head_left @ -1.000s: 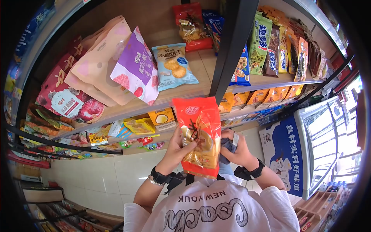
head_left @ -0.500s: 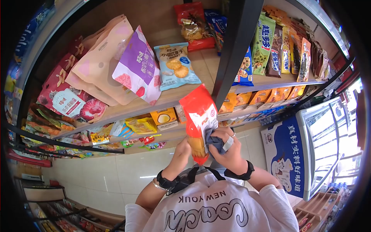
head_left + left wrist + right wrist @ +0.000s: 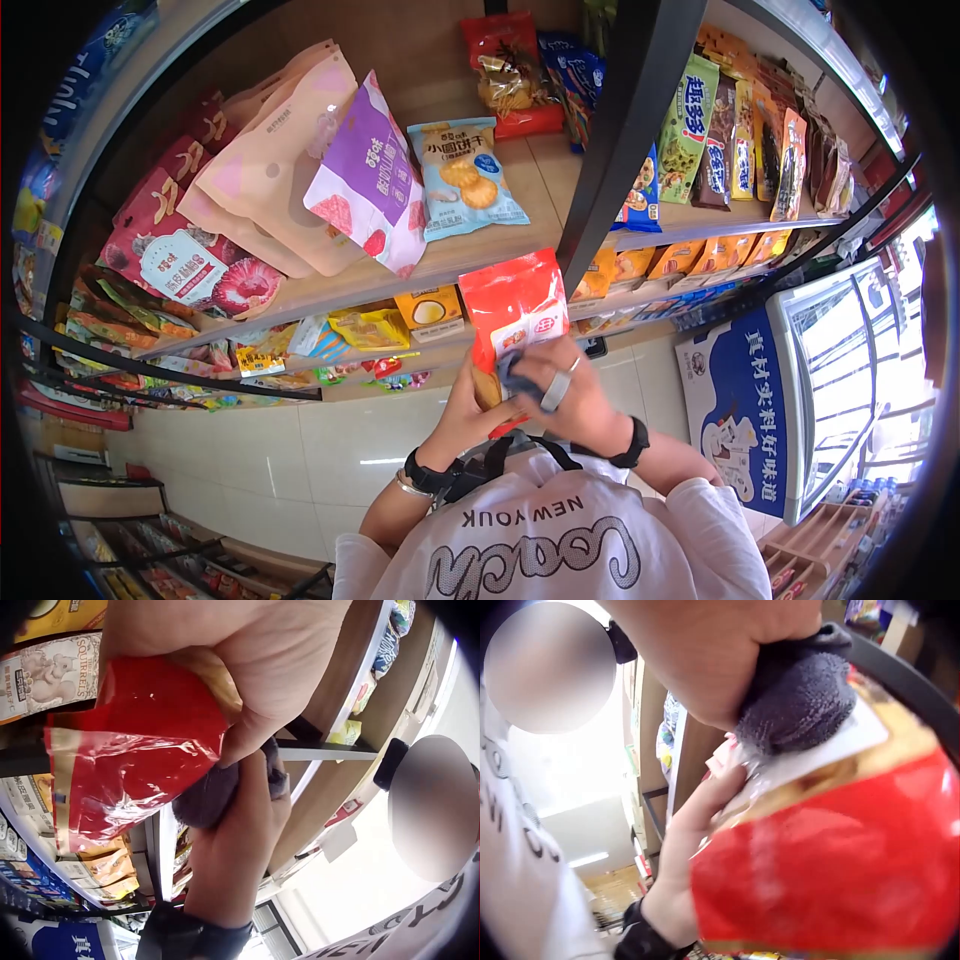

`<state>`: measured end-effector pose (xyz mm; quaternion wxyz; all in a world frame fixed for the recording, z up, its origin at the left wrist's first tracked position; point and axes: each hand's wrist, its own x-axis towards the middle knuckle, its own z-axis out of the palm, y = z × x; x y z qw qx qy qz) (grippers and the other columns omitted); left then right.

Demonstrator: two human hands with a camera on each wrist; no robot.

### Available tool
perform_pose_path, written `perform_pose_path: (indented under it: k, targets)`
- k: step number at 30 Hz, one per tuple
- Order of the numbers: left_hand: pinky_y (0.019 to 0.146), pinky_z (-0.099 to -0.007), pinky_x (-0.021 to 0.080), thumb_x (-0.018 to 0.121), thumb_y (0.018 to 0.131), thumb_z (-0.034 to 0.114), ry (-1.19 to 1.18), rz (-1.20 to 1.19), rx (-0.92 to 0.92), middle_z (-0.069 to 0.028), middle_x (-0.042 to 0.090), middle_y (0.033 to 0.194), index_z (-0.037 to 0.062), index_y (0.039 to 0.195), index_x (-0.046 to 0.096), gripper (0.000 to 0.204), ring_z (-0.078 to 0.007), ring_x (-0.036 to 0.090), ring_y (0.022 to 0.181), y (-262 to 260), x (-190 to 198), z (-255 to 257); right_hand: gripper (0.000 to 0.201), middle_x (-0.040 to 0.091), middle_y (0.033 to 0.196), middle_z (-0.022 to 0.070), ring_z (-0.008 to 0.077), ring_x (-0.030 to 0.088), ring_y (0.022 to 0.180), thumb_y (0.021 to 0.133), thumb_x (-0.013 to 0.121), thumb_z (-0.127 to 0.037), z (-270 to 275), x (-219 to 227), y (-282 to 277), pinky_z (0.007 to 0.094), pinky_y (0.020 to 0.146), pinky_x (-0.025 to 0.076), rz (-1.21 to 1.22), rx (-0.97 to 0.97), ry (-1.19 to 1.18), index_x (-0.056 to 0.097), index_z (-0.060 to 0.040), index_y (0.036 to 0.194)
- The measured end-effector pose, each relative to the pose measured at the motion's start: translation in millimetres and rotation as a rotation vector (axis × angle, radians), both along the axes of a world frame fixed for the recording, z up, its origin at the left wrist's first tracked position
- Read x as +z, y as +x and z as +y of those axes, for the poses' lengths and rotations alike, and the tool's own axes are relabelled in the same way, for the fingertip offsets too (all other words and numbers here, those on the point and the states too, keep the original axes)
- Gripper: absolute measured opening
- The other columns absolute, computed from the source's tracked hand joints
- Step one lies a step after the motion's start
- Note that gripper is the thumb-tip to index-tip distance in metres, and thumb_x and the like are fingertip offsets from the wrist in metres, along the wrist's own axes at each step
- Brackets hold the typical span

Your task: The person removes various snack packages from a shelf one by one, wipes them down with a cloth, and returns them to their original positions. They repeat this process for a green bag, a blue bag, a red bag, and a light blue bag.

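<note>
A red snack bag [image 3: 513,290] with a clear lower part stands up in front of the chest, its printed label facing the head camera. My left hand [image 3: 458,418] grips its lower left side, thumb across the edge. Bunched in my right hand [image 3: 583,398] is a dark grey cloth [image 3: 522,380], pressed on the bag's middle and overlapping the label. The right wrist view shows the towel-like pile of the cloth [image 3: 802,701] lying right on the wrapper. In the left wrist view, the bag's shiny red end [image 3: 142,750] sticks out past the left hand.
Ahead, a wooden shelf [image 3: 400,283] carries a light blue biscuit bag [image 3: 468,180], a purple and white pouch [image 3: 372,180] and a similar red bag [image 3: 510,75]. A black post [image 3: 625,120] divides the shelving. To the right stands a chest freezer [image 3: 735,390].
The bag has turned from its clear front to its labelled side. My right hand has come left from beside the bag, bringing the cloth onto it; the left hand still holds the bag.
</note>
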<state>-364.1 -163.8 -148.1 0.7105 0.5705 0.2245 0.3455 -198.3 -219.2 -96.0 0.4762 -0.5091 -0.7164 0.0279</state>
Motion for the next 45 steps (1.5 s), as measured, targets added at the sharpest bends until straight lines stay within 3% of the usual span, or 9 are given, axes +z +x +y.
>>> perform_pose_path:
  k: [3,8,12,19,21,25,41,44,45]
  targets:
    - [0.106,-0.0372,0.041,0.075,0.080,0.002,-0.114,0.001,-0.075,-0.0109,0.048,0.137,0.0002,0.146,0.026,0.083,-0.0191,0.048,0.128,-5,3,-3,0.037,0.063,0.100,0.0143,0.0334,0.061,0.089,0.065,0.071,0.002,20,10,21,0.0406,0.078,0.051,-0.052,-0.289,0.025,0.063,-0.0059,0.100]
    - [0.105,-0.0359,0.041,0.077,0.080,0.006,-0.003,0.063,-0.051,-0.0100,0.050,0.137,-0.0002,0.144,0.033,0.078,-0.0186,0.050,0.125,-1,6,0,0.037,0.063,0.099,0.0131,0.0328,0.061,0.086,0.064,0.071,0.002,3,14,-12,0.0415,0.077,0.051,0.050,0.104,-0.006,0.063,-0.0065,0.100]
    - [0.105,-0.0357,0.040,0.077,0.080,0.007,-0.072,0.061,-0.086,-0.0102,0.052,0.135,0.0000,0.143,0.035,0.076,-0.0188,0.052,0.124,-7,6,-2,0.039,0.062,0.102,0.0121,0.0332,0.058,0.086,0.064,0.072,0.003,24,18,18,0.0422,0.076,0.047,-0.045,-0.227,0.036,0.062,-0.0055,0.101]
    - [0.104,-0.0363,0.042,0.076,0.080,0.007,-0.184,-0.004,-0.065,-0.0091,0.052,0.135,0.0013,0.142,0.036,0.074,-0.0178,0.051,0.124,-13,5,-1,0.038,0.062,0.098,0.0097,0.0314,0.060,0.087,0.062,0.076,-0.001,1,15,-10,0.0400,0.076,0.050,-0.046,0.064,-0.019,0.064,-0.0074,0.097]
    - [0.100,-0.0352,0.046,0.076,0.080,0.006,-0.172,0.031,-0.039,-0.0089,0.053,0.134,0.0026,0.142,0.035,0.075,-0.0171,0.054,0.121,-16,3,-4,0.037,0.061,0.098,0.0094,0.0312,0.060,0.086,0.061,0.076,-0.001,13,15,1,0.0399,0.077,0.051,-0.051,-0.160,0.001,0.064,-0.0079,0.095]
    - [0.100,-0.0346,0.045,0.076,0.079,0.006,-0.145,-0.026,0.045,-0.0093,0.055,0.131,0.0017,0.141,0.037,0.074,-0.0180,0.055,0.119,-18,-7,-1,0.038,0.061,0.099,0.0095,0.0306,0.061,0.086,0.060,0.077,-0.002,-5,1,-23,0.0410,0.078,0.052,-0.029,0.155,0.008,0.063,-0.0070,0.096]
    - [0.082,-0.0313,0.051,0.068,0.080,-0.003,-0.050,-0.293,0.502,-0.0111,0.063,0.107,-0.0056,0.126,0.046,0.051,-0.0161,0.062,0.094,-30,33,-27,0.051,0.060,0.106,0.0111,0.0308,0.059,0.094,0.062,0.086,-0.012,-8,1,-20,0.0402,0.082,0.051,0.076,0.165,-0.011,0.062,-0.0061,0.107]
    - [0.081,-0.0314,0.051,0.068,0.081,-0.003,0.000,-0.350,0.551,-0.0117,0.061,0.109,-0.0061,0.128,0.043,0.054,-0.0166,0.061,0.094,-27,31,-27,0.063,0.056,0.117,0.0139,0.0351,0.056,0.100,0.064,0.088,-0.022,-6,12,-29,0.0431,0.086,0.048,0.121,0.159,-0.064,0.057,-0.0056,0.117]
    - [0.106,-0.0423,0.039,0.069,0.078,-0.002,-0.015,-0.282,0.471,-0.0171,0.044,0.139,-0.0007,0.145,0.022,0.082,-0.0273,0.049,0.126,-32,18,-27,0.072,0.053,0.122,0.0149,0.0358,0.054,0.106,0.063,0.090,-0.030,-6,8,-31,0.0442,0.089,0.046,0.123,0.167,-0.077,0.054,-0.0056,0.121]
